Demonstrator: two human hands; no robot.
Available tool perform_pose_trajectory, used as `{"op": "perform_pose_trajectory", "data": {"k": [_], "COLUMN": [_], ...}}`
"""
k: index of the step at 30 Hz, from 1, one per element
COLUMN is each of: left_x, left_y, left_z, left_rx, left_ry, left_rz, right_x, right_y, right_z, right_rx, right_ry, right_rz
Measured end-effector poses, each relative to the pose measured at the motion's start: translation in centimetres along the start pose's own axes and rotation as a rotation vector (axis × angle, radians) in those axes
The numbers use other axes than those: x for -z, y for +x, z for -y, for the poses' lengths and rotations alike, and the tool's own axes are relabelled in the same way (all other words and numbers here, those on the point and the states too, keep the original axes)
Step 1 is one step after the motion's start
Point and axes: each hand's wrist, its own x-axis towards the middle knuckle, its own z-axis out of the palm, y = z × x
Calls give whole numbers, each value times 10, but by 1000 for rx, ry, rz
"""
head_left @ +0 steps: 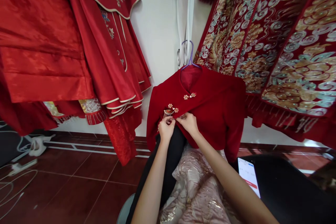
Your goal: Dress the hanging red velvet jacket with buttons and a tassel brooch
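A dark red velvet jacket (212,101) hangs on a purple hanger (190,54) in front of me. Flower-shaped pearl clasps (189,96) sit below its neckline, and a fan-shaped ornament with a fringe (168,112) lies lower on the left. Just below that ornament, my left hand (166,128) is closed in a pinch at the jacket's front edge; what its fingertips hold is too small to make out. Close beside it, my right hand (188,122) pinches the edge of the jacket's front panel. The fingertips of both hands nearly touch.
Red garments (105,49) hang at the left, and an embroidered red gown (262,42) at the right. Pale shiny fabric (194,182) covers part of my lap. A lit phone (249,176) lies on a black surface (286,189). Cables and a power strip (23,167) are on the tiled floor.
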Motion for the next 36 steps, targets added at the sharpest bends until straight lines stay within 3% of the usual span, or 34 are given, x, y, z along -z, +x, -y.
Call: {"op": "perform_pose_trajectory", "data": {"k": [17, 21, 25, 28, 31, 36], "left_x": [2, -1, -2, -1, 0, 2], "left_y": [3, 6, 6, 4, 1, -2], "left_z": [10, 15, 19, 18, 14, 8], "left_rx": [-10, -35, -46, -87, -121, -136], "left_ry": [-16, -16, -26, -23, 25, 162], "left_rz": [52, 59, -1, -11, -6, 18], "right_x": [-3, 2, 18, 39, 60, 89], "right_y": [0, -12, -33, -41, -41, -41], "right_z": [0, -8, -23, -25, -11, 19], "right_rx": [42, 12, -1, 35, 73, 121], "right_ry": [-50, -128, -2, 80, 157, 262], "right_rz": [5, -57, -118, -29, 79, -29]}}
